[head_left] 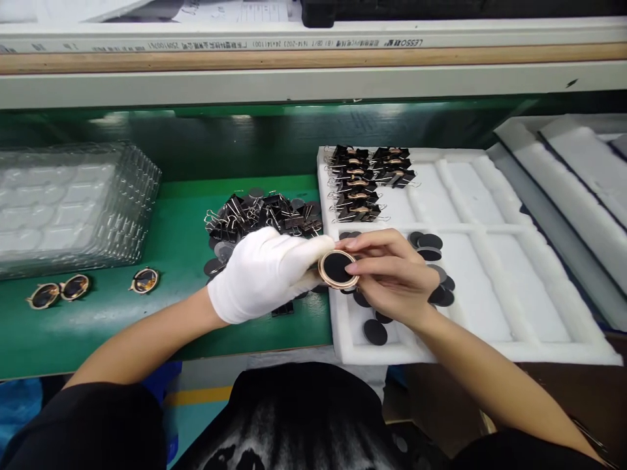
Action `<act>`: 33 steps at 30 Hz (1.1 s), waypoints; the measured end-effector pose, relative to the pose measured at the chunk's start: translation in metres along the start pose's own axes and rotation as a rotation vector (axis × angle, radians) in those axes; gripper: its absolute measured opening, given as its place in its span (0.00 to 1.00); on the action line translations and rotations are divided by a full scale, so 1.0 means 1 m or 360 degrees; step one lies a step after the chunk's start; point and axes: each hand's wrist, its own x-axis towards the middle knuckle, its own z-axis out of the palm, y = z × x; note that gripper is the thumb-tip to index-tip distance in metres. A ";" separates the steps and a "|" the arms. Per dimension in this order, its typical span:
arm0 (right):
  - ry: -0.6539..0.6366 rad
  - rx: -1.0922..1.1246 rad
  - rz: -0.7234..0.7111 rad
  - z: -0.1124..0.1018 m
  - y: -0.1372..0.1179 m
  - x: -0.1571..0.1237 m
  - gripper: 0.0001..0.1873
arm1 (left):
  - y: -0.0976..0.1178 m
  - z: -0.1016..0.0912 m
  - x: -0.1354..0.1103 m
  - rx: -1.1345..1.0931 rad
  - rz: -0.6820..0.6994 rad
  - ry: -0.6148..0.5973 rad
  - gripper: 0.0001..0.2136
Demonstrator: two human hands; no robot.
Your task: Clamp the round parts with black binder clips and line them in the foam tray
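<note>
My left hand (267,271), in a white glove, and my bare right hand (394,271) meet over the near-left corner of a white foam tray (484,274). Between their fingertips they pinch a round copper coil ring with a black disc in it (337,269). Loose black discs (375,331) lie in the tray compartment under my right hand. A heap of black binder clips (264,215) sits on the green mat just behind my gloved hand. Clipped coil assemblies (365,183) are lined up in the tray's far-left compartment.
A stack of clear plastic blister trays (68,205) stands at the left on the green mat (181,307). Three coil pieces (73,288) lie in front of it. More white foam trays (578,189) lean at the right. A shelf edge (313,62) runs overhead.
</note>
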 end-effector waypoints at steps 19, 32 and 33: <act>-0.0004 -0.0019 0.0273 -0.003 0.001 -0.001 0.11 | -0.014 0.002 0.002 0.0032 -0.0083 -0.0174 0.14; 0.0022 -0.0078 -0.0033 -0.010 0.001 0.007 0.25 | -0.005 0.013 -0.006 0.0147 0.0054 -0.0808 0.10; 0.0024 -0.0062 -0.0035 -0.010 0.000 0.007 0.25 | -0.006 0.010 -0.004 0.0069 -0.0030 -0.0713 0.11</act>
